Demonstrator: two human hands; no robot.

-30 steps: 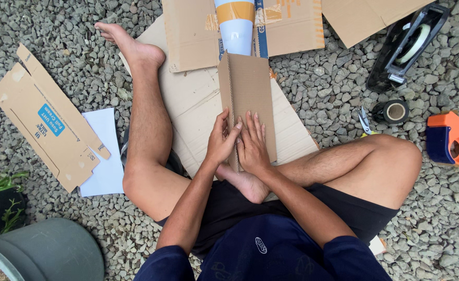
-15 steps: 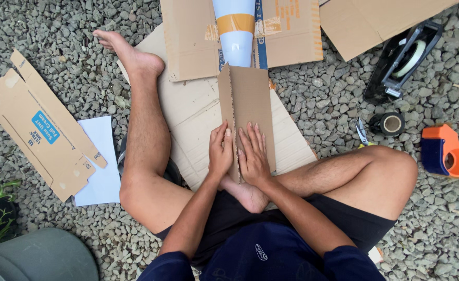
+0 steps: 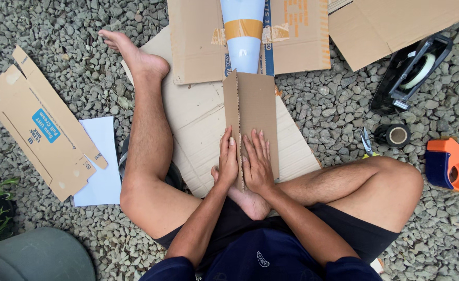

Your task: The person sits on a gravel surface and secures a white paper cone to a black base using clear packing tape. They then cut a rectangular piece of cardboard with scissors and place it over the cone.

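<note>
Both my hands press a folded cardboard strip against the cardboard sheet between my legs.

My left hand (image 3: pixel 228 158) lies on the strip's raised left flap, fingers flat and together, gripping nothing; my right hand (image 3: pixel 258 161) rests spread on the flat right panel of the folded cardboard strip (image 3: pixel 253 112). It stands on the cardboard sheet (image 3: pixel 201 125) over gravel, below a white cone (image 3: pixel 243 36).

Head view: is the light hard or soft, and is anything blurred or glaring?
Head view: soft, even daylight; only faint shadows under the legs and beside the folded cardboard; both hands and the gravel look sharp; no glare, though the tape dispenser shows a mild sheen; slight wide-angle stretch at the edges.
</note>
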